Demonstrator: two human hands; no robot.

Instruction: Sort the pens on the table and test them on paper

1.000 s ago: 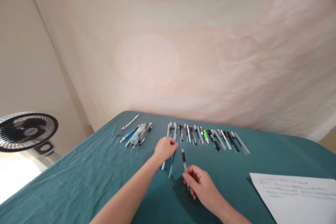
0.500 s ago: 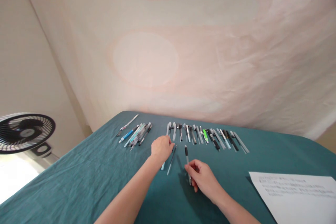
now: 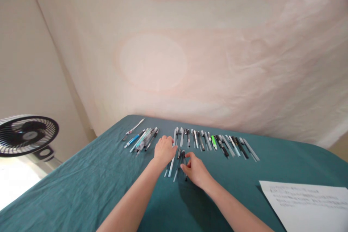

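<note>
"Where's the slim clear-and-black plastic pen (image 3: 185, 160)?"

"On the dark teal cloth (image 3: 108, 195), against the right hand's (image 3: 198, 171) thumb and forefinger. Pinched or merely touched, I can't tell."

"Which way does it point?"

"Its long axis runs away from the person, a dark end farthest, leaning slightly left."

"And the left hand (image 3: 164, 150)?"

"Just left of it, palm down, fingers bent over the far part of a slim pale-blue pen (image 3: 171, 169). I can't tell whether they grip it. That pen's far end leans right."

"Any readable writing?"

"No: right of the right hand, a white paper sheet (image 3: 307, 206) bears rows of blurred dark writing. Pen labels are too small."
</note>
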